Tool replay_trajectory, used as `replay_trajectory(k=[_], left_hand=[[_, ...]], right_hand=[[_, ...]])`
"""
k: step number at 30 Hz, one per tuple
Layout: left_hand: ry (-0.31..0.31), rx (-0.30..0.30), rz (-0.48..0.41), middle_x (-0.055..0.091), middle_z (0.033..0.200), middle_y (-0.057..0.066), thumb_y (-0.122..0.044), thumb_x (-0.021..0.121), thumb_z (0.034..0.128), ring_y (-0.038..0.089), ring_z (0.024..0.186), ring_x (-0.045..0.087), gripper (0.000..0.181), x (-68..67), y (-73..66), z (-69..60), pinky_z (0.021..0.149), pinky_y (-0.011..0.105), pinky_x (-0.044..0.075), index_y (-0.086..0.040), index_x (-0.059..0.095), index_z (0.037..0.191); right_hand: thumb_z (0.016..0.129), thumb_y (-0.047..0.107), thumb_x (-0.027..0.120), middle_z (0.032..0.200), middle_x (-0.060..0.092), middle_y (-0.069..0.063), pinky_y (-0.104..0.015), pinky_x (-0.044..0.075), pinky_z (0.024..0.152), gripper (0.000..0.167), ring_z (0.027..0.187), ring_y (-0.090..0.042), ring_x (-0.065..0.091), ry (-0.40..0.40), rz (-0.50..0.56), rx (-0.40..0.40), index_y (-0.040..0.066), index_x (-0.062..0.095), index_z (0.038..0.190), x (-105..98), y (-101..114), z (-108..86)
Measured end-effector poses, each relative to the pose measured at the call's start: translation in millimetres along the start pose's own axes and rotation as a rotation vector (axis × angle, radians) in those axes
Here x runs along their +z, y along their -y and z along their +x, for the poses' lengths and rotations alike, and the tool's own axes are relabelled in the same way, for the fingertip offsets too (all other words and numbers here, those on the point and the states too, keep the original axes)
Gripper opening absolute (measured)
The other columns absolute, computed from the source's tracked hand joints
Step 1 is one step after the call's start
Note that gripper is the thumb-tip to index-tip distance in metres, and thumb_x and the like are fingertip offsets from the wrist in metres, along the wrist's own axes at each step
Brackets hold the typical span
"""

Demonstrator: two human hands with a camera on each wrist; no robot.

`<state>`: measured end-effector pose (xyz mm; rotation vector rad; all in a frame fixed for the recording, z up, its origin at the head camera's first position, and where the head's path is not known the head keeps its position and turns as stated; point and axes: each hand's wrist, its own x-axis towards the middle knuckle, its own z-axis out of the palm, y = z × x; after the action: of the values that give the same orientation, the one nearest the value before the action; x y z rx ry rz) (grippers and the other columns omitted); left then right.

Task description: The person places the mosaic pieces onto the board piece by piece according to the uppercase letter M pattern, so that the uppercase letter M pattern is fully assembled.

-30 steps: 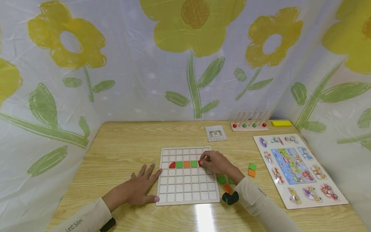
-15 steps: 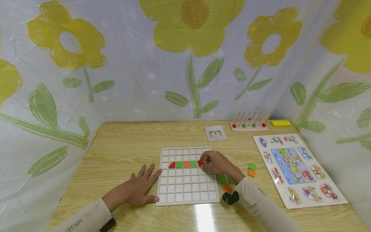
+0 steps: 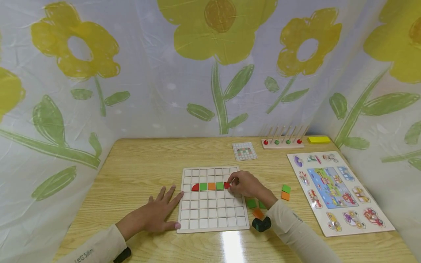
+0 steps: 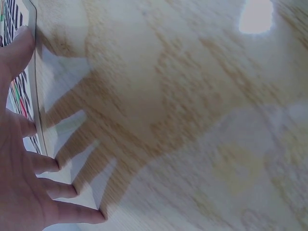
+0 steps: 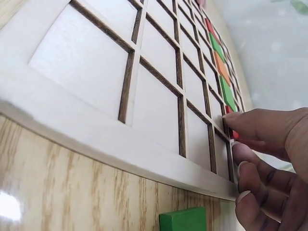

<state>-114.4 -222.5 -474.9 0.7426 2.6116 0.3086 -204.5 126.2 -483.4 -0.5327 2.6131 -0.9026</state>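
A white wooden grid board [image 3: 204, 204] lies on the table with a row of tiles: a red quarter-circle tile [image 3: 195, 187], a green tile [image 3: 203, 186], an orange tile [image 3: 212, 186] and another green tile [image 3: 219, 186]. At the row's right end, my right hand [image 3: 245, 183] pinches a second red tile [image 3: 227, 185] between thumb and finger, down at its cell. Fingers partly cover that red tile [image 5: 229, 115] in the right wrist view. My left hand [image 3: 161, 211] lies spread flat at the board's left edge, thumb on the corner; its fingers [image 4: 57, 190] are straight.
Loose green tiles [image 3: 251, 203] and an orange tile [image 3: 258, 213] lie by the board's right edge, with another green tile [image 3: 286, 189] farther right. A pattern card [image 3: 245, 151], a bead peg rack [image 3: 283, 145], a yellow block [image 3: 319, 140] and a picture puzzle [image 3: 340, 193] surround them.
The red tile under my right fingers has turned slightly and now sits more squarely in line with the row. My left hand has stayed put.
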Motion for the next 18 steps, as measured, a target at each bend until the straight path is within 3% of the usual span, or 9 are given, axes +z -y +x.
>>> replay_trajectory(k=[18], left_hand=[[0.045,-0.017,-0.016,0.005,0.166,0.028,-0.071,0.055,0.09,0.061,0.147,0.01,0.102,-4.0,-1.6,1.3,0.098,0.083,0.026,-0.012,0.015,0.162]], right_hand=[[0.09,0.013,0.074,0.082,0.065,0.004,-0.028,0.045,0.066,0.01,0.072,-0.013,0.055,0.014,0.019,0.051,0.015,0.075,0.1,-0.6,0.0,0.9]])
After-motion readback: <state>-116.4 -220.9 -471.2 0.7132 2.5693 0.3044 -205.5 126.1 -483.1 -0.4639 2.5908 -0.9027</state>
